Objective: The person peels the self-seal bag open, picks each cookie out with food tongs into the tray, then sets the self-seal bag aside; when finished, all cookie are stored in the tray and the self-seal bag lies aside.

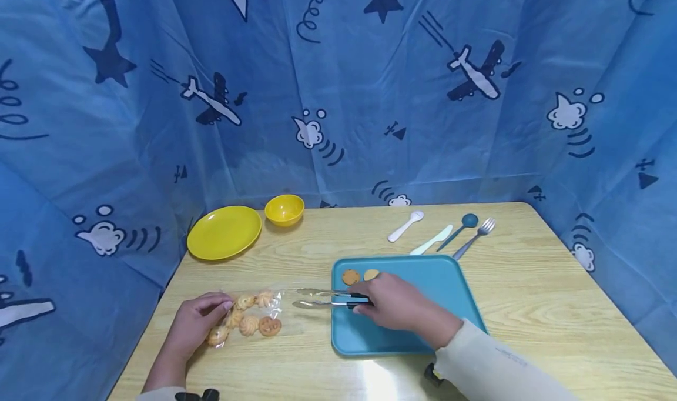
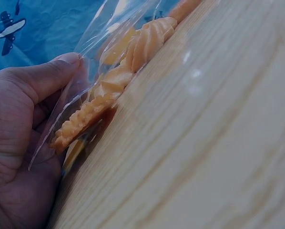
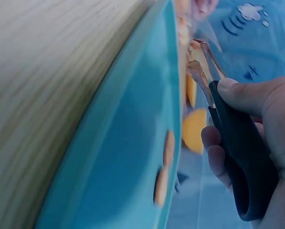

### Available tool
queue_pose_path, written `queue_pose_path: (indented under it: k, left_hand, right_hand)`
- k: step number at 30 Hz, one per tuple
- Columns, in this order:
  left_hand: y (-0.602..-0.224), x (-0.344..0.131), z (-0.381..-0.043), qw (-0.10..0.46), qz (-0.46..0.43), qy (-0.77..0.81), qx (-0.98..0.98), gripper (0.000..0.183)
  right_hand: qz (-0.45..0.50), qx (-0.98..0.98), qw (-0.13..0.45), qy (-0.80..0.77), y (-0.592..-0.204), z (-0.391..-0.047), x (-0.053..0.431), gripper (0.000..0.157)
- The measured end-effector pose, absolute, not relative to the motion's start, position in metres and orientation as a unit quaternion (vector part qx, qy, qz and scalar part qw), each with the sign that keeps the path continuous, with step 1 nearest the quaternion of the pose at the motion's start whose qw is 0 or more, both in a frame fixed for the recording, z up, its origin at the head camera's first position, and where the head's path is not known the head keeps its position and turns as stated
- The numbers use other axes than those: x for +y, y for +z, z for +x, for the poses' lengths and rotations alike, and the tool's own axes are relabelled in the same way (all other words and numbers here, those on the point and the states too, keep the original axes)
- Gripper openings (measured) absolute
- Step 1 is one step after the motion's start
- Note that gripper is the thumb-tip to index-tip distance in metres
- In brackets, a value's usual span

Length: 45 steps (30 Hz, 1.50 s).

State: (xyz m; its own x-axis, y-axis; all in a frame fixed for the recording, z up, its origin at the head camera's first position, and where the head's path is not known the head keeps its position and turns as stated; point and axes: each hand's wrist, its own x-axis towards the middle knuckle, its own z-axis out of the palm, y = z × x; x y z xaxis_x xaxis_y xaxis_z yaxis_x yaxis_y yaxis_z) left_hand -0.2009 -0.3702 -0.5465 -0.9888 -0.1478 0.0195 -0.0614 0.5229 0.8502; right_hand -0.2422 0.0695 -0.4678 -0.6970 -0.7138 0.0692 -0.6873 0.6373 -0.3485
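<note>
Swirled cookies (image 1: 249, 325) sit in a clear bag (image 1: 276, 304) on the wooden table (image 1: 296, 371), left hand (image 1: 191, 324) pinching the bag's edge! Over the teal tray (image 1: 365, 343), right hand (image 1: 394, 302) grips black-handled tongs (image 3: 237, 133), tips parted.

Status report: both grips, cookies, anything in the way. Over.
Left grip pinching clear bag. Right grip holding tongs, tips apart. Cookies: several bagged, two visible on tray. Possible snag: bag's clear end near tips.
</note>
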Motion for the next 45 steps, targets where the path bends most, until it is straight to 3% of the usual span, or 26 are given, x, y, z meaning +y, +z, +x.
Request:
queue_pose_path:
  k: [15, 45]
  left_hand:
    - [-0.550, -0.372, -0.201, 0.066, 0.041, -0.486, -0.870, 0.027]
    - [-0.543, -0.364, -0.200, 0.061, 0.058, -0.446, -0.891, 0.031]
  right_hand:
    - [-0.406, 0.903, 0.021, -0.138, -0.479, -0.248, -0.004, 0.043]
    - [-0.361, 0.922, 0.035, -0.137, -0.480, -0.245, -0.020, 0.039]
